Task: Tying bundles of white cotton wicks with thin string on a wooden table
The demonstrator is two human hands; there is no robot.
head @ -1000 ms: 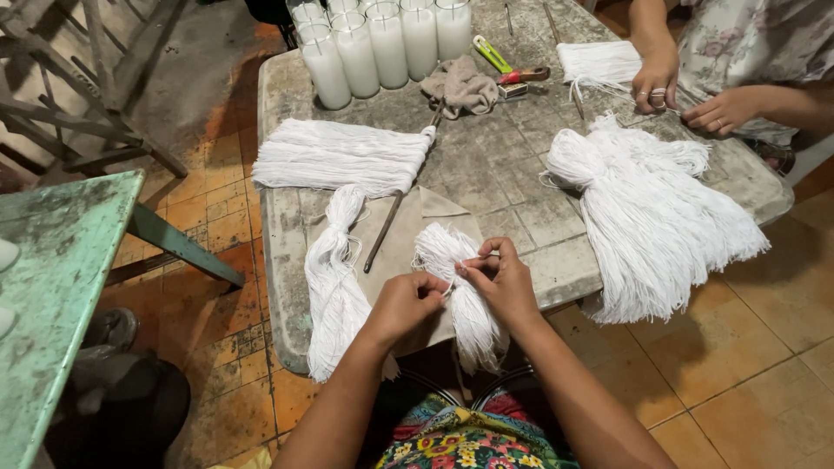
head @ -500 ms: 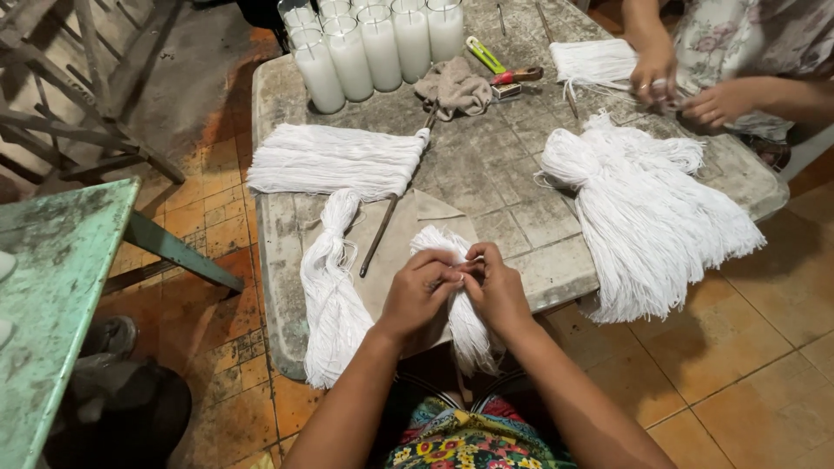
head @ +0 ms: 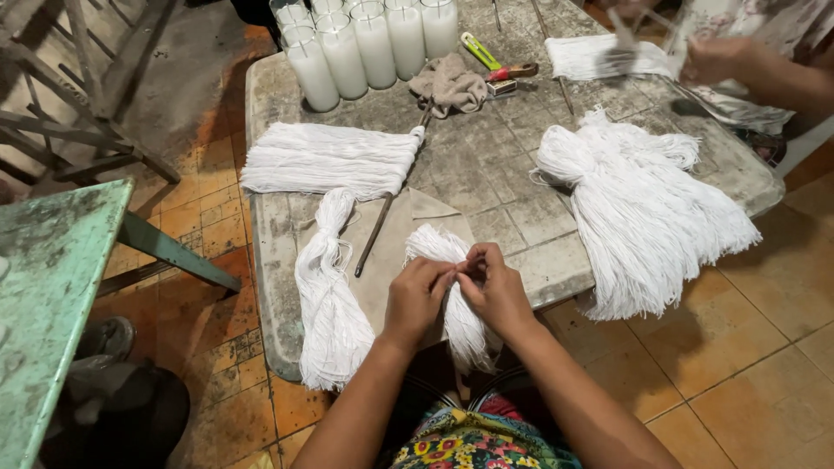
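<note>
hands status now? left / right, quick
Left hand: closed, pinching the white string bundle at the table edge.
Right hand: closed, pinching the same bundle.

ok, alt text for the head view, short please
Left hand and right hand pinch a white string bundle at the edge of a worn table. More string bundles, white glass candles and a co-worker's hand lie beyond.
</note>
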